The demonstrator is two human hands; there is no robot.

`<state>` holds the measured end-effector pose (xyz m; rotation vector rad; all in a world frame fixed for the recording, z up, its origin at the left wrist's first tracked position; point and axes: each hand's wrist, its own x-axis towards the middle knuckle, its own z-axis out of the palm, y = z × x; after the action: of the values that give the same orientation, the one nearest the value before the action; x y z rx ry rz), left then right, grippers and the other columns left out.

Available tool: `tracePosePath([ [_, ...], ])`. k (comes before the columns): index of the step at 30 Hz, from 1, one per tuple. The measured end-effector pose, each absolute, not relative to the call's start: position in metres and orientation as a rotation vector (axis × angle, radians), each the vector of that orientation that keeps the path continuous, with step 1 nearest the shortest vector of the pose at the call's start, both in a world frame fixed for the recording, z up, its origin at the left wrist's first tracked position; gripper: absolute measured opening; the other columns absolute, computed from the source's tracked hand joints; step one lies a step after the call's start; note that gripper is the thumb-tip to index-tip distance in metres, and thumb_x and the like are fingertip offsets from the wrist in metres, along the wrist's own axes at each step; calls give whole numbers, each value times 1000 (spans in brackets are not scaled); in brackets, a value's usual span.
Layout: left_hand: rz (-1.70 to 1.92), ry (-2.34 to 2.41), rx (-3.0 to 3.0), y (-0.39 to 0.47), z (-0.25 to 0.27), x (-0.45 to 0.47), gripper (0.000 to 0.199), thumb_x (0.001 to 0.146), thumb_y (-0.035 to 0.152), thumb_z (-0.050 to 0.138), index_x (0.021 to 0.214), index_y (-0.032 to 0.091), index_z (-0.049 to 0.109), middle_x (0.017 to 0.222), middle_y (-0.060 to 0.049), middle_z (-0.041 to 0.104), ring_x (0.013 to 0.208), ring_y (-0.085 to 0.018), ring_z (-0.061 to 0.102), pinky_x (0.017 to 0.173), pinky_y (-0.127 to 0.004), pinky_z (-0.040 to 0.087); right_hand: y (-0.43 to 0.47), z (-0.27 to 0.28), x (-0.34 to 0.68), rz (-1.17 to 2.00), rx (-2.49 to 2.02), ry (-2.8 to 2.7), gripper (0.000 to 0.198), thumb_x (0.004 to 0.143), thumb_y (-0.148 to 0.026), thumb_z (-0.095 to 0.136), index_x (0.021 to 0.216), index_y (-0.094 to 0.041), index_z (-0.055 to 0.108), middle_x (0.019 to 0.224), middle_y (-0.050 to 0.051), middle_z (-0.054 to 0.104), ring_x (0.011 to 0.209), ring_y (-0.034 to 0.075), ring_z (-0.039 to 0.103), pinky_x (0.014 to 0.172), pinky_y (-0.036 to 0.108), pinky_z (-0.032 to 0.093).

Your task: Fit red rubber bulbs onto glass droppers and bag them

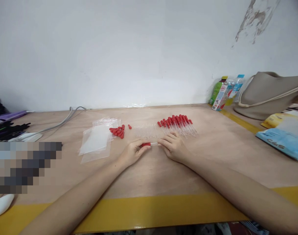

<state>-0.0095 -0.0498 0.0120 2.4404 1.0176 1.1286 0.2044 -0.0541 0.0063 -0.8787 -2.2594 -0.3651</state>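
Note:
My left hand (134,151) is closed around a red rubber bulb (146,144). A clear thin dropper tube (154,143) runs from the bulb's end into the fingers of my right hand (173,146), which pinch it. Behind the hands lies a row of loose clear tubes (145,131). To their right, several droppers with red bulbs (175,121) lie side by side, tubes toward me. A small heap of loose red bulbs (118,132) is at the left, with one single bulb (129,126) apart from it.
Clear plastic bags (96,140) lie left of the bulbs. A grey cable (65,118) crosses the back left. Bottles (222,91), a grey bag (263,94) and a blue packet (283,140) are at the right. Yellow tape (149,210) marks the table's front edge.

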Motion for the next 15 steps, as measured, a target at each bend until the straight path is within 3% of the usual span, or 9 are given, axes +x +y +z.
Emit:
tracePosePath([
  [4, 1125, 1003, 2438, -55, 13, -7, 19, 82, 30, 54, 93, 19, 64, 87, -3, 68, 75, -14, 62, 69, -25, 48, -53, 2, 204, -327, -840, -2279, 25, 89, -22, 37, 86, -18, 61, 77, 4, 63, 77, 15, 50, 80, 31, 30],
  [15, 974, 933, 2477, -61, 11, -5, 17, 82, 25, 53, 91, 16, 63, 81, -4, 66, 71, -13, 59, 64, -23, 47, -52, -3, 198, -262, -698, -2314, 23, 87, -19, 38, 76, -15, 58, 66, 4, 57, 66, 14, 46, 64, 29, 31],
])
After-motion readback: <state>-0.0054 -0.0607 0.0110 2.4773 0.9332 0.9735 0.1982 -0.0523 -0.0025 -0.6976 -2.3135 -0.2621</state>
